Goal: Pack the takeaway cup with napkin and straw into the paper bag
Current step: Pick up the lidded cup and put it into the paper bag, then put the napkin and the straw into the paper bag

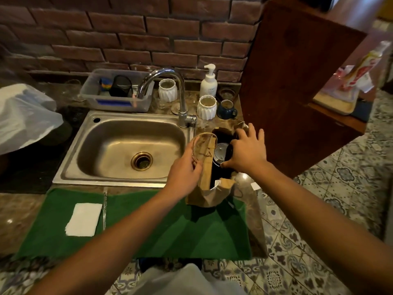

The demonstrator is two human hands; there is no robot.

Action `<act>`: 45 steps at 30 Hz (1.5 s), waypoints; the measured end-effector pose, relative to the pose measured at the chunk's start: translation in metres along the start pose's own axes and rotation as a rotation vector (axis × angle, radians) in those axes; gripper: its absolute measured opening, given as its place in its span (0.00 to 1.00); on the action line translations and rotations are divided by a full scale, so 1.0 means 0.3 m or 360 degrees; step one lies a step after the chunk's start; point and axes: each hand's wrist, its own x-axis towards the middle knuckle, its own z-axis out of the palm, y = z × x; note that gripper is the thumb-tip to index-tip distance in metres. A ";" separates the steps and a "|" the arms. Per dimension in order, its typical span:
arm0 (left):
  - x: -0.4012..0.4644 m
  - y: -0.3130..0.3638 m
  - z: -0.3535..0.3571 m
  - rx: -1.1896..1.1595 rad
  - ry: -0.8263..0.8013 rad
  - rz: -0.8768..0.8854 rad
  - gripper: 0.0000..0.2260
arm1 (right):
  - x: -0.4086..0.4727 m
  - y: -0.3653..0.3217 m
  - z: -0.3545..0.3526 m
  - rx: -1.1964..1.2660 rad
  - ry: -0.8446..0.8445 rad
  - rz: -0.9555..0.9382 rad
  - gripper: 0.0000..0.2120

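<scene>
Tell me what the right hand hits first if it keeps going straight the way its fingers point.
The right hand points away from the person, its fingers over the far rim of the paper bag. Straight on, it would probably meet the blue mug first, though depth is hard to judge here.

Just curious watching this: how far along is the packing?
The cup is already down in the open paper bag. The left hand holds the bag's side while the right hand rests on the cup. The napkin is still on the green mat. I can't see a straw.
</scene>
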 end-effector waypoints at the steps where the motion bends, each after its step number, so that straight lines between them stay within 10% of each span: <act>1: -0.003 0.004 -0.003 0.0026 0.0006 0.0018 0.32 | 0.010 -0.010 0.004 -0.0002 -0.0038 0.0017 0.40; 10: 0.001 -0.019 -0.035 0.0035 0.0004 -0.0044 0.35 | 0.035 -0.032 0.029 0.0147 -0.0059 0.0079 0.44; 27: -0.050 -0.055 -0.171 -0.0133 0.0034 -0.0190 0.35 | -0.241 -0.270 -0.213 0.1088 0.0949 -0.0311 0.26; 35: -0.155 -0.399 -0.442 -0.0048 0.0401 -0.0353 0.32 | -0.207 -0.655 -0.126 0.1019 0.0416 -0.0715 0.26; 45: -0.374 -0.954 -0.779 0.0248 0.0406 -0.0630 0.35 | -0.101 -1.140 0.186 0.0819 -0.0316 -0.0423 0.21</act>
